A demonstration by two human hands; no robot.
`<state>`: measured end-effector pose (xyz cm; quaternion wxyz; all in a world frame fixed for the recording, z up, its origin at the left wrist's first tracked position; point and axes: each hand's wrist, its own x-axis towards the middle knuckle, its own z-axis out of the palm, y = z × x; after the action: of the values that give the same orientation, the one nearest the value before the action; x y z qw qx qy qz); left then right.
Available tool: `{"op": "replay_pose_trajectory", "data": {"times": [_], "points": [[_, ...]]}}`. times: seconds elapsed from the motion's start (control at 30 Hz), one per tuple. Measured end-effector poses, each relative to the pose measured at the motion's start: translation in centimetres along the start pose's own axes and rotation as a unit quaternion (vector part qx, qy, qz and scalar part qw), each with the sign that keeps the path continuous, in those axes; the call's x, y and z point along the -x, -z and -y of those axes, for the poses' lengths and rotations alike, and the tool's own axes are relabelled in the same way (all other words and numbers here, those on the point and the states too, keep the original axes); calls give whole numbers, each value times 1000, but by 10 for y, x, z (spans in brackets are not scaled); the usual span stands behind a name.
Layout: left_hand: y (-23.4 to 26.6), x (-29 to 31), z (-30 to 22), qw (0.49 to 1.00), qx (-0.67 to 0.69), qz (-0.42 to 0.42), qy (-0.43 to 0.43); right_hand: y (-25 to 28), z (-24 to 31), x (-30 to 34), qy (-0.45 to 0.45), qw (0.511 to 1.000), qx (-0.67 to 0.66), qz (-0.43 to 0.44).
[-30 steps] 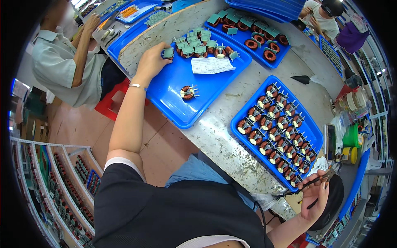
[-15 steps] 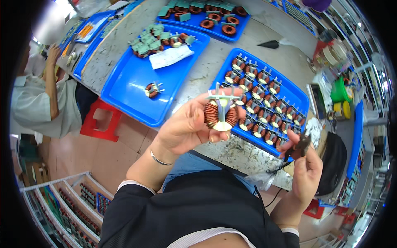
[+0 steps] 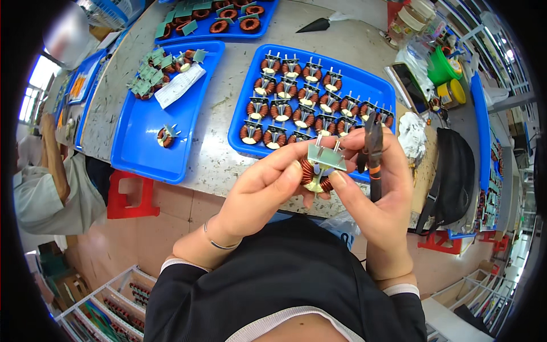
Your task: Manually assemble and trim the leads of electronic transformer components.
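In front of my chest, my left hand (image 3: 262,191) pinches a toroidal copper coil (image 3: 310,174) with a pale green base plate (image 3: 326,157) and metal pins standing up from it. My right hand (image 3: 382,211) has its thumb against the same coil's right side. Dark pliers (image 3: 374,139) with an orange band are tucked in that hand's fingers, jaws pointing up. Just beyond both hands lies a blue tray (image 3: 242,102) holding rows of similar coils (image 3: 280,109), pins upward.
To the left, another blue tray (image 3: 151,117) carries a paper slip (image 3: 179,85), piled green-plated coils (image 3: 151,74) and one separate coil (image 3: 167,137). A third tray (image 3: 265,23) stands behind. At right are a black bag (image 3: 450,176) and crumpled white material (image 3: 411,134). A co-worker (image 3: 54,185) sits far left.
My right hand has come in from the right with the pliers and now touches the coil. The coil has tilted, showing its plate's flat face. The view has shifted to the right.
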<state>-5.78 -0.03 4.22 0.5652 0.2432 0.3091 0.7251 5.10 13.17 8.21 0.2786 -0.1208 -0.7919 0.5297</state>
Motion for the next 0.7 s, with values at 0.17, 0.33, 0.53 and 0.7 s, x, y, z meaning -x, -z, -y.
{"op": "replay_pose_trajectory", "data": {"times": [0.17,0.33,0.53,0.7], "points": [[-13,-6,7,993,-85,-19,-77,0,-3,4,3,999,-36,-13],[-13,-8,10,966,-215,-50,-137,0,-6,8,4,998,-58,-10],[-8,-7,15,938,-286,-72,-179,-4,-10,12,26,998,-60,-17],[-4,-12,11,992,-88,-59,-62,-5,-11,12,-31,996,-71,-38]]}}
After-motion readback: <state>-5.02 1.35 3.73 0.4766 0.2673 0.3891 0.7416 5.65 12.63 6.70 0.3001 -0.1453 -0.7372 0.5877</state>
